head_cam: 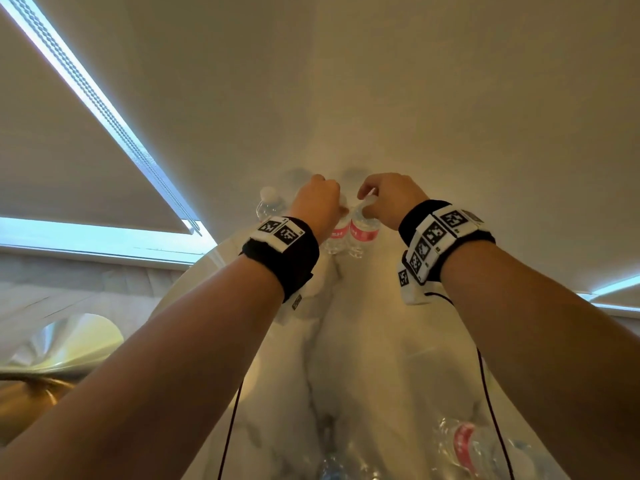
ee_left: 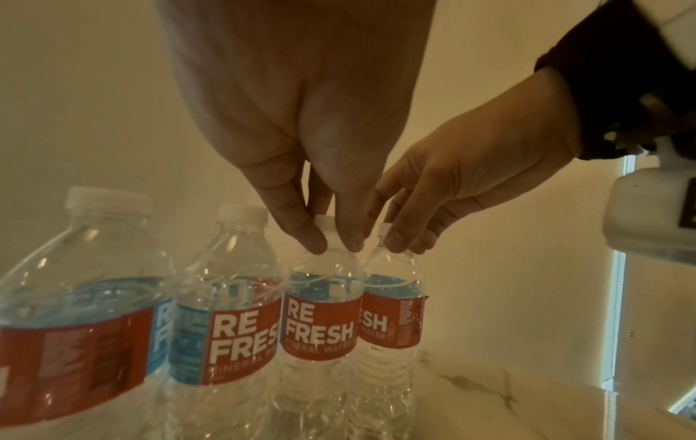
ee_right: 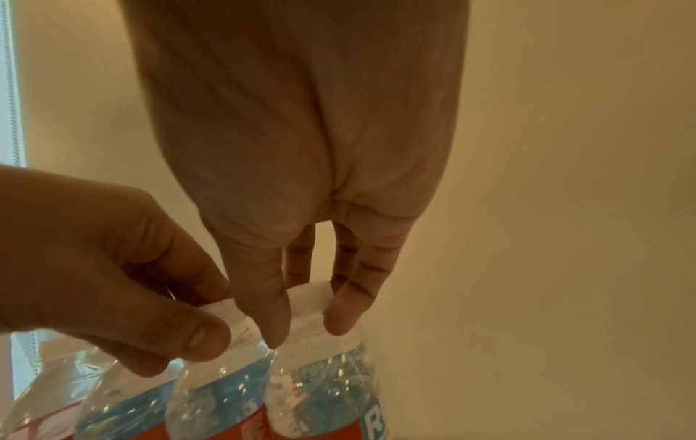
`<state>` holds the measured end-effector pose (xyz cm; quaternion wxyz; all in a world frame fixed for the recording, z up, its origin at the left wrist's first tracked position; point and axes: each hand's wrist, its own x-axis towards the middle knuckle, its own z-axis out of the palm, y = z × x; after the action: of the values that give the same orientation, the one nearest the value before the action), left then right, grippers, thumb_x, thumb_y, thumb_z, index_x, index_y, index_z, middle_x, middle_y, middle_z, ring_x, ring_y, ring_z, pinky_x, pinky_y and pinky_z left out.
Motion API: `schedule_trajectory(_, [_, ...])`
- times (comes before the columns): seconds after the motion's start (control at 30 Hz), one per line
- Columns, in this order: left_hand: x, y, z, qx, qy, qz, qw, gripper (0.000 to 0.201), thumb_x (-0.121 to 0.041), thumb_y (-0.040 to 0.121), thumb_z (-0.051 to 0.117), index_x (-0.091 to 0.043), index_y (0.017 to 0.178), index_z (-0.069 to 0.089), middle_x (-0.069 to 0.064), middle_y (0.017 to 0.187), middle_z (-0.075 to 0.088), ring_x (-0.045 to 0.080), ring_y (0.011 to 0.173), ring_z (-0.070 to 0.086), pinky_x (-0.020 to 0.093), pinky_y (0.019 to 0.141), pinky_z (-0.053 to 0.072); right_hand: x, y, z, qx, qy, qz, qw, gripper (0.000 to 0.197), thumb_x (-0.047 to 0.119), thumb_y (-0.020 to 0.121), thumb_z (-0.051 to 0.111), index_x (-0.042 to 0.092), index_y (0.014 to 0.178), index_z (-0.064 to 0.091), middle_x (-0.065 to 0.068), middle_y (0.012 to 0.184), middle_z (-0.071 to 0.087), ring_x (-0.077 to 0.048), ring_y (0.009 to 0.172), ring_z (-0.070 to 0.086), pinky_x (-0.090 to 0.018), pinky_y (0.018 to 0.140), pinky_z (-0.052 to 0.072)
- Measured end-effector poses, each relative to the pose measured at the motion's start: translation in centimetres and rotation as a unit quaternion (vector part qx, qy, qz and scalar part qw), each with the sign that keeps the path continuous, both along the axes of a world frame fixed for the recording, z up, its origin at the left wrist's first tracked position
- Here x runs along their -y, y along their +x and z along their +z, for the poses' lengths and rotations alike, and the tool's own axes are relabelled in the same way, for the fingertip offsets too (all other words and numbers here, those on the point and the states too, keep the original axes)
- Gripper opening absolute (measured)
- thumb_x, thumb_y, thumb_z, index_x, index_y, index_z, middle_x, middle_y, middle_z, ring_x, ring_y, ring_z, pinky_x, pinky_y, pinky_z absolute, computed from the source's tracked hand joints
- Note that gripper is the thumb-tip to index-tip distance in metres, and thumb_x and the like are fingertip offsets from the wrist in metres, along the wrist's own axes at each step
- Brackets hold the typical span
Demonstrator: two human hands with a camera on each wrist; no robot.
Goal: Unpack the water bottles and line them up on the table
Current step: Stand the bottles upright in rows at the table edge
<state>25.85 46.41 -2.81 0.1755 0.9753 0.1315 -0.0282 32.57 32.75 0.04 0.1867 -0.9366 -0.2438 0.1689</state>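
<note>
Several clear water bottles with red and blue labels stand upright in a row at the far end of the marble table (head_cam: 367, 334). My left hand (ee_left: 333, 241) pinches the white cap of the third bottle (ee_left: 320, 324) from above. Beside it, my right hand (ee_right: 307, 330) pinches the cap of the fourth bottle (ee_right: 320, 384), the rightmost. The two held bottles (head_cam: 337, 233) (head_cam: 363, 233) touch side by side under my left hand (head_cam: 332, 202) and right hand (head_cam: 369, 202). Two more bottles (ee_left: 226, 327) (ee_left: 75, 342) stand to their left.
A plastic-wrapped pack with more bottles (head_cam: 464, 445) lies at the near end of the table. A pale wall rises just behind the row. Window blinds (head_cam: 86, 81) hang at the left. Thin cables run from my wristbands down over the table.
</note>
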Motion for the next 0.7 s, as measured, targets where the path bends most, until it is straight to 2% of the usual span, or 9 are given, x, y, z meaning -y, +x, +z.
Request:
schedule_trajectory(0.1, [0.6, -1.4, 1.1, -0.005, -0.005, 0.008, 1.0, 0.04, -0.034, 0.093, 0.067, -0.001, 0.115, 0.059, 0.017, 0.11, 0.06, 0.033, 0.1, 0.061, 0.031, 0.076, 0.04, 0.9, -1.4, 0.6, -0.004, 0.006, -0.015, 1.0, 0.058, 0.022, 0.078, 0.079, 0.024, 0.131, 0.055, -0.01, 0.127, 0.057, -0.027, 0.105, 0.061, -0.032, 0.08, 0.047])
schedule_trajectory(0.17, [1.3, -3.5, 2.1, 0.019, -0.025, 0.013, 0.999, 0.043, -0.034, 0.093, 0.067, -0.003, 0.12, 0.057, 0.016, 0.109, 0.061, 0.033, 0.099, 0.062, 0.034, 0.078, 0.045, 1.8, -3.2, 1.6, -0.007, 0.017, -0.039, 0.999, 0.066, 0.029, 0.076, 0.079, 0.024, 0.135, 0.05, -0.01, 0.13, 0.053, -0.029, 0.11, 0.059, -0.032, 0.08, 0.044])
schedule_trajectory(0.27, [3.1, -8.8, 3.4, 0.068, -0.073, -0.007, 0.995, 0.037, -0.033, 0.093, 0.068, -0.007, 0.119, 0.064, 0.012, 0.11, 0.067, 0.028, 0.094, 0.066, 0.033, 0.078, 0.05, 4.0, -8.0, 4.1, -0.036, 0.059, -0.068, 0.995, 0.056, 0.036, 0.077, 0.078, 0.021, 0.127, 0.057, -0.002, 0.12, 0.062, -0.023, 0.105, 0.061, -0.03, 0.078, 0.045])
schedule_trajectory(0.33, [4.7, -13.5, 4.1, 0.049, -0.118, -0.038, 0.991, 0.036, -0.035, 0.094, 0.066, -0.013, 0.122, 0.067, 0.004, 0.115, 0.07, 0.019, 0.093, 0.066, 0.029, 0.082, 0.052, 5.9, -12.2, 5.5, -0.071, 0.081, -0.074, 0.991, 0.045, 0.04, 0.078, 0.077, 0.02, 0.116, 0.063, 0.001, 0.107, 0.068, -0.019, 0.095, 0.066, -0.031, 0.076, 0.049])
schedule_trajectory(0.4, [6.5, -18.5, 4.8, 0.005, -0.153, -0.062, 0.986, 0.035, -0.039, 0.092, 0.067, -0.018, 0.121, 0.069, -0.004, 0.112, 0.071, 0.009, 0.086, 0.063, 0.023, 0.079, 0.05, 8.2, -16.7, 6.5, -0.091, 0.08, -0.064, 0.991, 0.037, 0.04, 0.077, 0.077, 0.022, 0.107, 0.065, 0.004, 0.096, 0.07, -0.016, 0.085, 0.067, -0.029, 0.071, 0.048])
schedule_trajectory(0.5, [8.7, -25.5, 5.7, -0.048, -0.197, -0.099, 0.974, 0.035, -0.047, 0.09, 0.068, -0.025, 0.117, 0.071, -0.007, 0.106, 0.073, 0.006, 0.085, 0.066, 0.022, 0.081, 0.053, 11.8, -23.3, 7.0, -0.12, 0.031, -0.024, 0.992, 0.028, 0.04, 0.076, 0.077, 0.028, 0.098, 0.066, 0.008, 0.088, 0.068, -0.007, 0.077, 0.062, -0.027, 0.069, 0.047])
schedule_trajectory(0.6, [10.2, -30.8, 5.1, -0.105, -0.204, -0.139, 0.963, 0.046, -0.06, 0.086, 0.065, -0.035, 0.124, 0.066, -0.012, 0.114, 0.067, 0.001, 0.096, 0.062, 0.018, 0.086, 0.051, 15.1, -28.8, 6.5, -0.178, -0.053, 0.015, 0.983, 0.03, 0.042, 0.074, 0.077, 0.032, 0.1, 0.065, 0.009, 0.094, 0.063, -0.007, 0.082, 0.06, -0.029, 0.076, 0.05])
schedule_trajectory(0.7, [11.5, -33.5, 3.3, -0.133, -0.191, -0.142, 0.962, 0.055, -0.064, 0.079, 0.068, -0.042, 0.129, 0.058, -0.017, 0.123, 0.056, 0.004, 0.11, 0.056, 0.03, 0.094, 0.051, 16.9, -32.4, 4.9, -0.177, -0.129, 0.06, 0.974, 0.038, 0.044, 0.073, 0.075, 0.037, 0.107, 0.059, 0.009, 0.102, 0.051, -0.011, 0.091, 0.056, -0.028, 0.08, 0.047])
